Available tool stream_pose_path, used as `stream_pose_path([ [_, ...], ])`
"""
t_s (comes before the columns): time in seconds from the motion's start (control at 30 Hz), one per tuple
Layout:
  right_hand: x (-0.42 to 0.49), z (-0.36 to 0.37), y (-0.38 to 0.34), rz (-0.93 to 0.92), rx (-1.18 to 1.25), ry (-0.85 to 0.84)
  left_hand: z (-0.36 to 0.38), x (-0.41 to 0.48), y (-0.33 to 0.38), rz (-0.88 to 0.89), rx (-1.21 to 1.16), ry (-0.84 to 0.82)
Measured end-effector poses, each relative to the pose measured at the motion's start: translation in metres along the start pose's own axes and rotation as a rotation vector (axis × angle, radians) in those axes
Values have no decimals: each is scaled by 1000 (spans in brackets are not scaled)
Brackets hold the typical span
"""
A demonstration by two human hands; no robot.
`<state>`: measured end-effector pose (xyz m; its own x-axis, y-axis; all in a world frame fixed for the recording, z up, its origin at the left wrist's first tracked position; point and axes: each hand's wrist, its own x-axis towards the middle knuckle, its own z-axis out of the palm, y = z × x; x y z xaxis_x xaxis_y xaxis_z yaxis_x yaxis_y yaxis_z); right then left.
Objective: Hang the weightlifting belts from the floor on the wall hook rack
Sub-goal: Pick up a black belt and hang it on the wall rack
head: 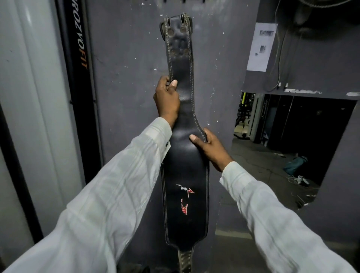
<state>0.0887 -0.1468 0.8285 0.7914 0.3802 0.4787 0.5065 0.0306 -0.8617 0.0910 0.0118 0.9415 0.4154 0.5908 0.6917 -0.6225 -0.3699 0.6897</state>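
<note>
A black leather weightlifting belt (185,175) with pale stitching and a red and white logo is held upright against the grey wall (126,58), buckle end at the top. My left hand (167,99) grips the narrow strap part on its left edge, thumb on the front. My right hand (210,146) grips the right edge where the belt widens. A few dark hooks of the rack (184,1) barely show at the top edge of the frame, just above the buckle.
A black padded post (78,58) with orange and white lettering stands left of the wall. To the right is an opening (292,136) onto a dim gym room with items on its floor. A paper notice (261,46) hangs at upper right.
</note>
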Motion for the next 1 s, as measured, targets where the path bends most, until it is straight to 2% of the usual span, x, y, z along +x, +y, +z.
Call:
stream_pose_path([
  [0.1, -8, -9, 2, 89, 32, -154, -2, 6, 5, 0, -8, 7],
  [0.27, -9, -3, 2, 12, 69, -11, 3, 15, 23, 29, -11, -20],
  [0.4, -14, -6, 7, 53, 69, -122, -3, 21, 31, 49, -14, -6],
  [0.57, -17, 11, 17, 14, 100, -26, -10, 25, 35, 36, -12, 5],
  [0.73, -22, 12, 26, 131, 40, -182, -18, 35, 36, 27, -27, 36],
  [0.87, -24, 20, 30, 98, 57, -117, -20, 44, 42, 35, -43, 52],
  [1.0, -31, 25, 31, 136, -10, -173, -22, 49, 48, 40, -51, 41],
])
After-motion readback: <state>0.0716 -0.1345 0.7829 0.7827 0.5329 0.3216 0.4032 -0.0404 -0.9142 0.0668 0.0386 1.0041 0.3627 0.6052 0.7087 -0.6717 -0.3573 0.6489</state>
